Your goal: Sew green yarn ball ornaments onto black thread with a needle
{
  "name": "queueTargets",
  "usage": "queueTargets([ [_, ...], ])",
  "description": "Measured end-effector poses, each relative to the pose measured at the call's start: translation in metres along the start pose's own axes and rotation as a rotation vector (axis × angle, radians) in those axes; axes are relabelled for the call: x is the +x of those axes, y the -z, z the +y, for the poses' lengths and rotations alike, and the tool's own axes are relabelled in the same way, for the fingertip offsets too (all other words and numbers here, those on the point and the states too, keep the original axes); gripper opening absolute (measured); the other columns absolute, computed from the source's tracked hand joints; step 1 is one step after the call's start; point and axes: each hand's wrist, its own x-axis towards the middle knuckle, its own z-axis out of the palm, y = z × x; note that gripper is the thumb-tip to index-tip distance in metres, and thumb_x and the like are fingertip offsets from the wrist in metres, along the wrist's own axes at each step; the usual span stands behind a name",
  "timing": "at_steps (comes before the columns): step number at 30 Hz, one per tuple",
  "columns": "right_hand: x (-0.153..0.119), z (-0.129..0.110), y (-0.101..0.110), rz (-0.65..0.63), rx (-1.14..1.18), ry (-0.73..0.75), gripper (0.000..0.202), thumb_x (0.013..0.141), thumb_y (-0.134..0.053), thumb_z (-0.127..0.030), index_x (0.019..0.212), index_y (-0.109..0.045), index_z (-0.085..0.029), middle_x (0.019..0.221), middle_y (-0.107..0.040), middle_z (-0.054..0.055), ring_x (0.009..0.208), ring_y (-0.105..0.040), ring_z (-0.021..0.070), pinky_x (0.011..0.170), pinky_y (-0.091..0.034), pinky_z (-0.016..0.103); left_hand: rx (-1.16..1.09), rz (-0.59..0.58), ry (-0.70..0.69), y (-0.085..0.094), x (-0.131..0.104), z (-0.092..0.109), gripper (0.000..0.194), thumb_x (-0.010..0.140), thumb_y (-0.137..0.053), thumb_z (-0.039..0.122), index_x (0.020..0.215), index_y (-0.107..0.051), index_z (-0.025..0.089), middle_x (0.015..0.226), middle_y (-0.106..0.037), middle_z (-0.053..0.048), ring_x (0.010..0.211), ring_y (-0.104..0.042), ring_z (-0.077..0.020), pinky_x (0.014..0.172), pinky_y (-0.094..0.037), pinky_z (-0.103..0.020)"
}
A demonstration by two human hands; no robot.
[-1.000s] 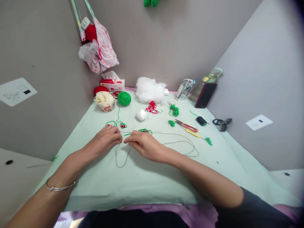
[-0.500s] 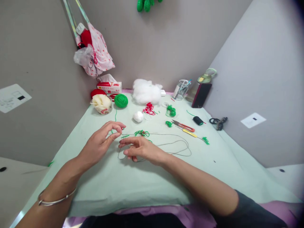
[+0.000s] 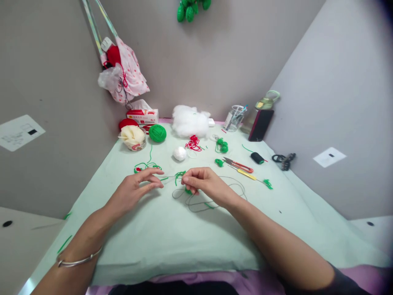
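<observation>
My left hand (image 3: 136, 190) hovers at the left middle of the table, thumb and fingers apart and nothing gripped between them. Just beyond its fingers lie small green-and-red yarn pieces (image 3: 138, 169). With thumb and fingers pinched together, my right hand (image 3: 204, 186) holds a thin dark thread (image 3: 201, 210), which stretches toward the left hand and loops over the cloth. Whether a needle is in the pinch, I cannot tell. A tangle of green yarn scraps (image 3: 179, 177) is partly hidden behind the right fingers.
A green yarn ball (image 3: 157, 133), white yarn ball (image 3: 179, 153) and white stuffing (image 3: 190, 122) lie farther back. To the right are thread snips (image 3: 241, 165), a yellow-handled crochet hook (image 3: 246, 174), a black spool (image 3: 257, 158) and a phone (image 3: 260, 125).
My right hand has moved right and closed into a pinch, drawing the thread away from the left hand. My left fingers have come apart, and the green-and-red pieces show beyond them.
</observation>
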Motion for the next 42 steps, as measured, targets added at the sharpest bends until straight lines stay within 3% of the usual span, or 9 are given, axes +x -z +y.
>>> queueTargets([
  [4, -0.008, -0.009, 0.007, 0.065, -0.175, 0.074, 0.023, 0.086, -0.066, -0.035, 0.081, -0.068, -0.013, 0.068, -0.058, -0.002, 0.059, -0.046, 0.0085, 0.056, -0.037, 0.022, 0.053, 0.009, -0.024, -0.003, 0.006, 0.007, 0.032, 0.085, -0.066, 0.05, 0.104, -0.078, 0.027, 0.105, -0.075, -0.006, 0.106, -0.065, -0.0274, 0.094, -0.047, -0.038],
  [11, -0.017, -0.016, 0.014, 0.091, -0.292, 0.174, 0.022, 0.089, -0.061, -0.034, 0.083, -0.068, -0.014, 0.068, -0.056, -0.002, 0.062, -0.043, 0.0097, 0.057, -0.034, 0.023, -0.075, -0.046, -0.095, -0.028, 0.035, 0.037, 0.02, 0.078, -0.074, 0.041, 0.089, -0.082, 0.027, 0.082, -0.069, -0.002, 0.081, -0.062, -0.0197, 0.08, -0.048, -0.032],
  [16, -0.017, -0.017, 0.02, 0.187, -0.358, 0.232, 0.018, 0.09, -0.059, -0.029, 0.08, -0.065, -0.015, 0.067, -0.055, -0.003, 0.061, -0.042, 0.0094, 0.056, -0.033, 0.023, -0.343, -0.181, 0.035, -0.044, 0.043, 0.031, 0.026, 0.08, -0.071, 0.047, 0.076, -0.079, 0.023, 0.082, -0.072, -0.003, 0.08, -0.063, -0.0206, 0.08, -0.05, -0.033],
  [22, -0.009, 0.0, 0.014, 0.262, -0.545, 0.29, 0.015, 0.093, -0.057, -0.023, 0.082, -0.065, -0.016, 0.072, -0.061, -0.001, 0.066, -0.05, 0.0111, 0.062, -0.038, 0.024, -0.9, -0.141, 0.16, -0.047, 0.034, 0.024, 0.029, 0.074, -0.081, 0.044, 0.069, -0.072, 0.017, 0.081, -0.067, -0.003, 0.078, -0.061, -0.0154, 0.097, -0.051, -0.039],
  [26, -0.007, 0.011, 0.005, 0.295, -0.733, 0.433, 0.016, 0.096, -0.055, -0.018, 0.084, -0.065, -0.017, 0.079, -0.062, 0.002, 0.069, -0.054, 0.0122, 0.066, -0.041, 0.024, -1.03, -0.067, 0.175, -0.049, 0.033, 0.023, 0.028, 0.071, -0.085, 0.039, 0.067, -0.067, 0.017, 0.077, -0.063, 0.0, 0.079, -0.06, -0.014, 0.097, -0.052, -0.039],
  [32, -0.008, 0.028, -0.009, 0.245, -1.06, 0.604, 0.023, 0.102, -0.044, -0.023, 0.094, -0.066, -0.019, 0.085, -0.059, 0.005, 0.074, -0.055, 0.0151, 0.068, -0.044, 0.026, -0.708, 0.117, 0.11, -0.057, 0.035, 0.018, 0.025, 0.079, -0.074, 0.044, 0.083, -0.074, 0.02, 0.084, -0.067, -0.003, 0.083, -0.061, -0.0184, 0.092, -0.05, -0.038],
  [36, -0.007, 0.029, -0.008, 0.26, -1.155, 0.601, 0.026, 0.103, -0.041, -0.022, 0.093, -0.064, -0.02, 0.084, -0.058, 0.006, 0.075, -0.054, 0.016, 0.067, -0.043, 0.026, -0.164, 0.214, -0.192, -0.059, 0.034, 0.012, 0.019, 0.092, -0.063, 0.034, 0.094, -0.078, 0.024, 0.094, -0.069, -0.004, 0.095, -0.061, -0.0221, 0.093, -0.044, -0.037],
  [39, -0.006, 0.026, -0.001, 0.281, -1.137, 0.576, 0.026, 0.103, -0.041, -0.022, 0.092, -0.064, -0.018, 0.083, -0.057, 0.006, 0.074, -0.054, 0.0155, 0.067, -0.043, 0.026, 0.17, 0.19, -0.41, -0.06, 0.034, 0.008, 0.021, 0.096, -0.057, 0.027, 0.096, -0.078, 0.025, 0.087, -0.068, -0.004, 0.088, -0.058, -0.0215, 0.093, -0.041, -0.04],
  [42, -0.005, 0.024, 0.005, 0.28, -1.105, 0.577, 0.025, 0.103, -0.042, -0.021, 0.094, -0.065, -0.017, 0.084, -0.057, 0.006, 0.073, -0.054, 0.015, 0.067, -0.042, 0.025, 0.271, 0.152, -0.434, -0.061, 0.034, 0.007, 0.016, 0.093, -0.062, 0.028, 0.085, -0.076, 0.025, 0.083, -0.066, -0.003, 0.086, -0.056, -0.0217, 0.094, -0.039, -0.042],
])
